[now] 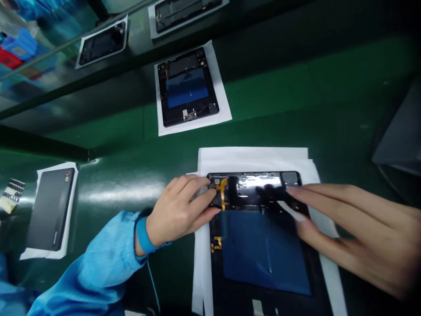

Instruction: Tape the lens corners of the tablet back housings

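An opened tablet (217, 267) lies in front of me, its inside showing a blue battery (263, 254), orange flex cables (223, 193) and a glossy black cover (256, 188) along the top. My left hand (184, 208), wearing a blue wrist strap (144, 235), rests its stretched fingertips on the tablet's upper left corner beside the orange cable. Over the upper right part is my right hand (358, 228). Its thumb and forefinger pinch a thin white strip (291, 210), whose free end points towards the glossy cover; whether it touches is unclear.
White sheets (253, 156) lie under the tablet. Another opened tablet (187, 87) sits on white paper farther back. A closed tablet (51, 208) is at the left, near a small sheet of black pieces (13, 191). More tablets (103, 42) stand on a raised shelf (138, 50).
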A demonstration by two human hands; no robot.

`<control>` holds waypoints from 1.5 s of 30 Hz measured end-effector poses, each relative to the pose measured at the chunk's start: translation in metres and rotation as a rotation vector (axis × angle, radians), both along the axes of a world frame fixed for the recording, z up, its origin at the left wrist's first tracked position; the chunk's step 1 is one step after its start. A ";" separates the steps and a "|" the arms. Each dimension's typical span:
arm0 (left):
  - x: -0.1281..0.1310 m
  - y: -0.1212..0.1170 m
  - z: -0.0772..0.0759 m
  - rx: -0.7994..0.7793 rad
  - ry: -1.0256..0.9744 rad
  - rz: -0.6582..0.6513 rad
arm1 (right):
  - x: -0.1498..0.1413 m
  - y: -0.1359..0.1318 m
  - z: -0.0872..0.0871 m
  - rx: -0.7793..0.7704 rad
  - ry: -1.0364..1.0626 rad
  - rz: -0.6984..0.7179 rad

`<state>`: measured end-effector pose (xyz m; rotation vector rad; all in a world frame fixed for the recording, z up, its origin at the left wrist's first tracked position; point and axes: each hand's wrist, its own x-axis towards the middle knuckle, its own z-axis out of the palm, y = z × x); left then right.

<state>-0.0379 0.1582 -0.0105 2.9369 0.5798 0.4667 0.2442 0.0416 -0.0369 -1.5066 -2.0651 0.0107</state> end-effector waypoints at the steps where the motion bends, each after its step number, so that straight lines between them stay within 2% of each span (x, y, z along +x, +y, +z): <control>1: -0.005 0.004 -0.005 0.020 0.000 -0.022 | -0.014 0.009 0.005 0.022 -0.049 0.002; 5: -0.005 0.012 -0.024 0.034 -0.043 -0.077 | -0.057 0.052 0.011 0.127 -0.155 0.031; 8: -0.002 0.010 -0.032 0.009 -0.067 -0.074 | -0.066 0.067 0.004 0.130 -0.169 0.021; 13: -0.003 0.007 -0.035 -0.042 -0.103 -0.063 | -0.061 0.063 -0.004 0.070 -0.157 0.063; 24: -0.001 0.005 -0.034 -0.085 -0.090 -0.049 | -0.061 0.062 -0.004 0.012 -0.171 0.080; 29: -0.001 0.005 -0.033 -0.085 -0.080 -0.037 | -0.062 0.063 -0.004 0.033 -0.193 0.098; 35: -0.001 0.009 -0.035 -0.093 -0.107 -0.037 | -0.066 0.069 0.002 0.046 -0.263 0.111; 41: -0.002 0.018 -0.033 -0.051 -0.054 -0.053 | -0.079 0.070 0.010 -0.092 -0.357 0.116; 43: -0.001 0.024 -0.031 -0.029 -0.040 -0.072 | -0.076 0.064 0.013 -0.101 -0.367 0.117; 45: 0.000 0.028 -0.029 -0.007 -0.025 -0.087 | -0.064 0.045 0.016 -0.057 -0.314 0.122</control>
